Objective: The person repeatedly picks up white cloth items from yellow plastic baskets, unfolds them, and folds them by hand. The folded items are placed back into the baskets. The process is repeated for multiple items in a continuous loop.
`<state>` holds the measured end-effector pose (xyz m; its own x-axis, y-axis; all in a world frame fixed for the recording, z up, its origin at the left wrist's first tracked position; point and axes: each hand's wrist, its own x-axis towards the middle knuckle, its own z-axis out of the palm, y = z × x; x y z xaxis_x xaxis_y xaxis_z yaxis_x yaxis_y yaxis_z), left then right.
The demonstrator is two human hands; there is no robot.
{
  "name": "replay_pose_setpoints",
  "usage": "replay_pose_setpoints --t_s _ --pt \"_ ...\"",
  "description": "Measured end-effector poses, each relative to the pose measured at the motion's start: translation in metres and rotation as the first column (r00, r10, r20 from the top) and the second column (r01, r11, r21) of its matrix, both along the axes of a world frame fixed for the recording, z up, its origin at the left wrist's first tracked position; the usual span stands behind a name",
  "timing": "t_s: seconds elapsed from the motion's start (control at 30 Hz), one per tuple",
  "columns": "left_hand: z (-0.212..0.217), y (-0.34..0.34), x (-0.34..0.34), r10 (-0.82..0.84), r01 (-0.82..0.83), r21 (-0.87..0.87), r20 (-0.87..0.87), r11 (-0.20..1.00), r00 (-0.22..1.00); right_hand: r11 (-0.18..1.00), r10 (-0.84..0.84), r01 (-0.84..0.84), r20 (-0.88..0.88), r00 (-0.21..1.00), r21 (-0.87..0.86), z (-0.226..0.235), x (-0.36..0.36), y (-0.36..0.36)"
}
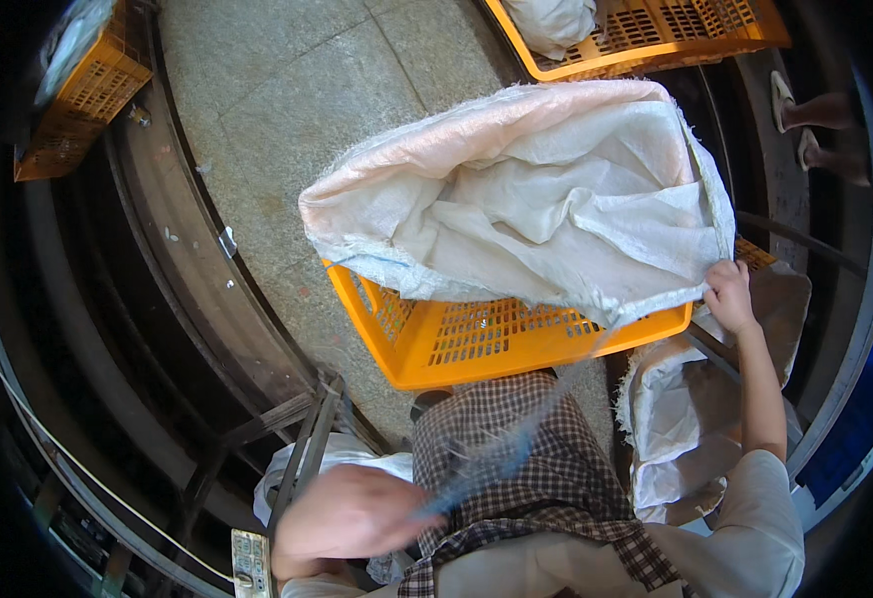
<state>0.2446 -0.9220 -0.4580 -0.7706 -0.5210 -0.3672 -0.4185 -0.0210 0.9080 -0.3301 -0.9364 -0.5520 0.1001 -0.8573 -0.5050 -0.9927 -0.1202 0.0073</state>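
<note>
A white woven sack [566, 219] lies open-mouthed over a yellow plastic crate [396, 364], its pale pinkish rim folded outward. My right hand [730, 296] is closed on the sack's rim at the right corner. My left hand [356, 513] is low and to the left, smeared by motion, its fingers curled. From it a blurred bundle of bluish strands [486, 463] stretches up across my checked apron [576, 463] toward the sack's near edge. Whether the strands are fastened to that edge I cannot tell.
Another yellow crate [646, 55] with a white bag stands at the far side. One more crate [97, 85] is at the far left. Whitish sacking [691, 419] lies at my right. Metal rails run along both sides, and a person's feet [795, 120] show at far right.
</note>
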Motion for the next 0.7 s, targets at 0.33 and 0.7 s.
replay_pose_setpoints --t_s 0.33,0.7 --pt "-0.273 -0.009 -0.096 0.426 -0.03 -0.732 0.362 0.681 0.829 0.848 0.105 -0.046 -0.082 0.991 0.528 -0.017 -0.025 0.051" --pt "-0.27 0.2 0.047 0.375 -0.128 -0.396 0.648 0.909 0.663 0.846 -0.152 0.277 -0.291 0.945 0.456 -0.052 -0.034 0.038"
